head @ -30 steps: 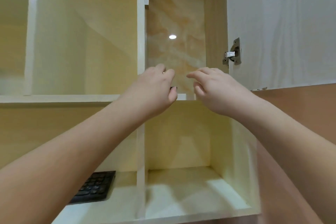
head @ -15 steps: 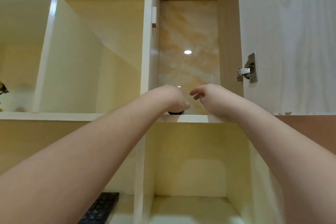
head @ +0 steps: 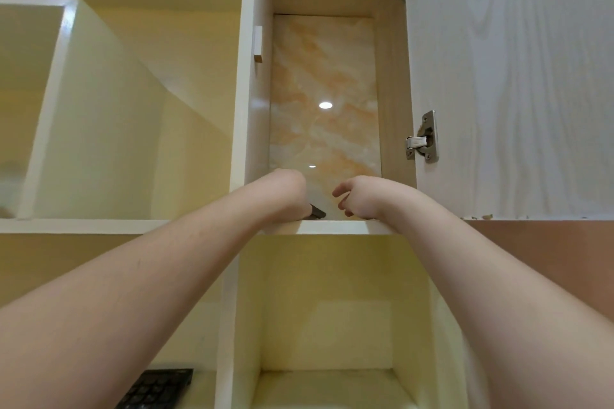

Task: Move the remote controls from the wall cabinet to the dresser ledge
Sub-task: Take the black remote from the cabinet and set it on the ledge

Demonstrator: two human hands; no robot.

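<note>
At centre frame, the left hand (head: 285,191) reached over the wall cabinet shelf (head: 332,227), its hidden fingers apparently closed on a dark remote control (head: 317,211) lying there. Just right, the right hand (head: 360,196) hovered, fingers (head: 340,191) loosely curled, empty.

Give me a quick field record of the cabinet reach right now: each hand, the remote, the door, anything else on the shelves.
left hand: inside the open upper compartment, over a dark remote; grip hidden
remote: only its dark end shows, on the shelf
right hand: beside it, fingers loosely curled, holding nothing
cabinet door: swung open to the right
keyboard: black, on the lower left shelf
progress: remote not yet lifted out
</note>
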